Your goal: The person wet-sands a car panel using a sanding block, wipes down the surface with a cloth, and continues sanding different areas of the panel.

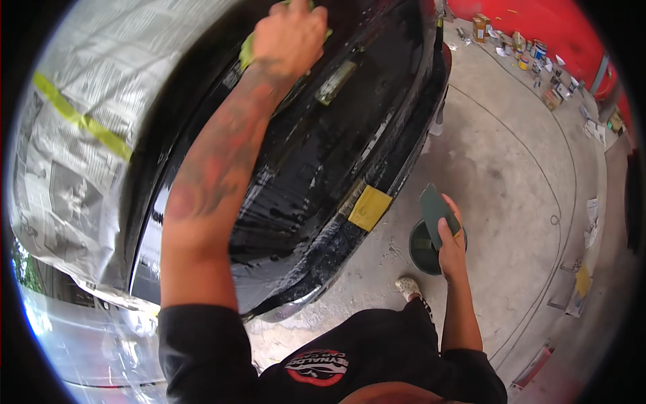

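At the top, my left hand point(289, 40) is closed on a yellow-green cloth point(247, 52) and presses it against the wet black rear panel of a car point(303, 155). The cloth sticks out on both sides of my fingers. Over on the right, my right hand point(452, 236) grips a flat dark green piece that looks like sandpaper point(436, 209), thumb on its face; something small and yellow shows at its lower edge. Beneath that hand a dark green bucket point(422, 259) stands on the floor. A yellow square point(369, 207) lies on the car's bumper.
Masking paper point(74, 175) with a yellow-green tape strip point(84, 122) covers the car at left. A thin cable point(555, 168) curves over the concrete floor point(498, 161). Cans, boxes and scraps point(525, 60) line the red wall at far right. My shoe point(407, 288) is near the bucket.
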Motion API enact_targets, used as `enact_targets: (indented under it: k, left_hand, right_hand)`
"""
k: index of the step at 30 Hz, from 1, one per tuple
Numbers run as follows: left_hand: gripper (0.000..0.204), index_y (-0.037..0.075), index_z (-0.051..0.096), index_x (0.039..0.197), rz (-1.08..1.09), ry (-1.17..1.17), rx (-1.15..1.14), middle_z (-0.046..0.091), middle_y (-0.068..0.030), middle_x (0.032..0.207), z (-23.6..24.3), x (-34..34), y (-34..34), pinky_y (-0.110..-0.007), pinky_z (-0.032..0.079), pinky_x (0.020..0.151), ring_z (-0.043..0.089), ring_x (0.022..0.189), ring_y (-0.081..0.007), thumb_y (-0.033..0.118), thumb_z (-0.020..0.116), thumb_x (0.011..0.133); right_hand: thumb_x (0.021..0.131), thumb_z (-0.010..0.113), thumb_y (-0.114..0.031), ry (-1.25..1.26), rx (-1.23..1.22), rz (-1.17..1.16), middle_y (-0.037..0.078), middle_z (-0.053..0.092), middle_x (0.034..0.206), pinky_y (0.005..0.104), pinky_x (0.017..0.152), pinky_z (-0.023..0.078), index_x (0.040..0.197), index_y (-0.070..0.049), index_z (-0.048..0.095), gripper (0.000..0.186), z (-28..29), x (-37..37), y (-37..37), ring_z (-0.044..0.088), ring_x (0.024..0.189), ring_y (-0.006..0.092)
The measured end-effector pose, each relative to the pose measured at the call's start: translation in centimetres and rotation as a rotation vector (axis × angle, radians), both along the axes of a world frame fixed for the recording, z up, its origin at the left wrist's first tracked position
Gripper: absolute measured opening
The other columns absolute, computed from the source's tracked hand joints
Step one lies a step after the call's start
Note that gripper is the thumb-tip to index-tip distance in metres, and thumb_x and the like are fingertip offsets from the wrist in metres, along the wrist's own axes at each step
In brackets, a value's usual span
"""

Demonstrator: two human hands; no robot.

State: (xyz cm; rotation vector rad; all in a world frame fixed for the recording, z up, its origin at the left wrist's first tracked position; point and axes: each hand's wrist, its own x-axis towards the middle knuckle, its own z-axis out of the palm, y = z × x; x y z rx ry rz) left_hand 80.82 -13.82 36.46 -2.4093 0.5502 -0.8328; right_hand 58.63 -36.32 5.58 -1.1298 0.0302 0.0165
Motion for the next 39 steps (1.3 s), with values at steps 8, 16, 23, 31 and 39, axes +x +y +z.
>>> enact_targets:
  k: [8,16,23,31,39]
  left_hand:
    - [0.030,0.012,0.065,0.109,-0.014,-0.038,-0.013,0.061,-0.0093,0.115,0.1,3.7,-0.3,-0.042,0.060,0.079,0.065,0.104,-0.0320,0.024,0.071,0.082]
    - [0.044,0.015,0.065,0.103,0.033,-0.112,-0.100,0.059,-0.0077,0.104,-2.1,-13.1,7.6,-0.040,0.060,0.069,0.065,0.093,-0.0299,0.009,0.080,0.062]
    - [0.039,0.015,0.069,0.101,0.261,-0.248,-0.302,0.058,-0.0096,0.101,-4.2,-25.3,14.2,-0.043,0.055,0.075,0.062,0.093,-0.0325,0.005,0.079,0.064]
    - [0.030,0.009,0.068,0.101,0.587,-0.257,-0.677,0.061,-0.0160,0.101,-10.9,-43.9,17.9,-0.049,0.050,0.081,0.062,0.096,-0.0395,0.006,0.076,0.072]
    - [0.023,0.009,0.071,0.096,0.888,-0.173,-1.069,0.062,-0.0162,0.093,-21.8,-57.5,17.7,-0.048,0.051,0.076,0.063,0.087,-0.0392,0.006,0.074,0.074]
  right_hand:
    - [0.095,0.049,0.004,-0.488,-0.589,-0.040,0.016,0.048,0.152,0.0360,0.115,0.035,0.152,-0.006,0.041,0.059,5.3,8.2,2.8,0.045,0.141,0.0288]
    - [0.083,0.066,0.002,-1.125,-0.875,-0.326,0.015,0.040,0.158,0.0556,0.109,0.041,0.151,-0.007,0.041,0.073,17.0,24.3,12.5,0.043,0.141,0.0361]
    - [0.084,0.064,-0.011,-1.316,-0.979,-0.203,0.007,0.041,0.158,0.0719,0.110,0.027,0.148,-0.012,0.048,0.066,20.2,10.7,24.1,0.036,0.147,0.0283]
    - [0.084,0.073,-0.023,-1.208,-1.126,-0.440,0.003,0.040,0.156,0.0747,0.105,0.033,0.149,-0.012,0.043,0.073,21.1,16.9,21.3,0.037,0.144,0.0247]
    - [0.096,0.061,-0.035,-1.187,-1.157,-0.431,0.006,0.037,0.158,0.0780,0.106,0.029,0.151,-0.010,0.040,0.064,20.5,12.2,24.3,0.034,0.147,0.0274]
